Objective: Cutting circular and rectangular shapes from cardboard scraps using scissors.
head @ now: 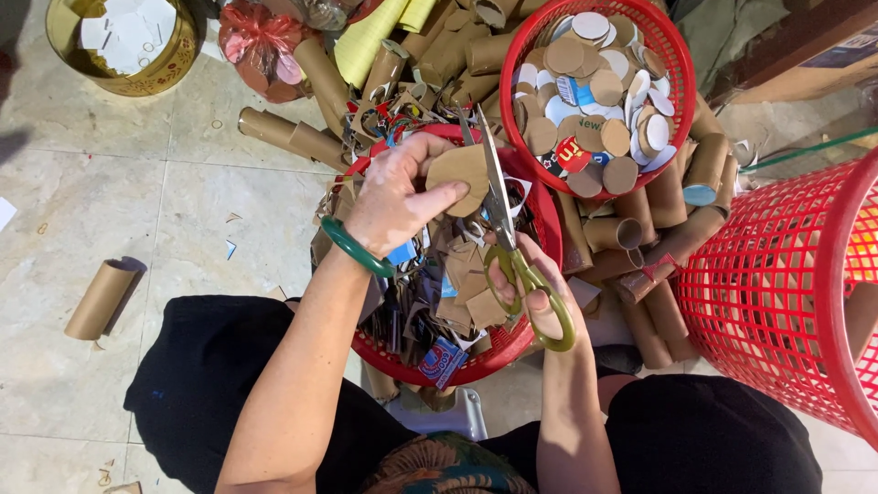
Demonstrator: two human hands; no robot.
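My left hand (pixel 395 197), with a green bangle on the wrist, pinches a brown cardboard piece (pixel 462 172) with a rounded edge. My right hand (pixel 540 288) grips green-handled scissors (pixel 508 233); the blades point away from me and lie against the right edge of the cardboard piece. Both hands hover over a red basket (pixel 521 338) full of cardboard scraps between my knees.
A second red basket (pixel 672 41) holds several cut cardboard discs. Cardboard tubes (pixel 311 137) are piled behind and to the right. A tall red mesh bin (pixel 777 293) stands at right, a gold tin (pixel 123 46) at top left, one loose tube (pixel 99 299) on the tiled floor.
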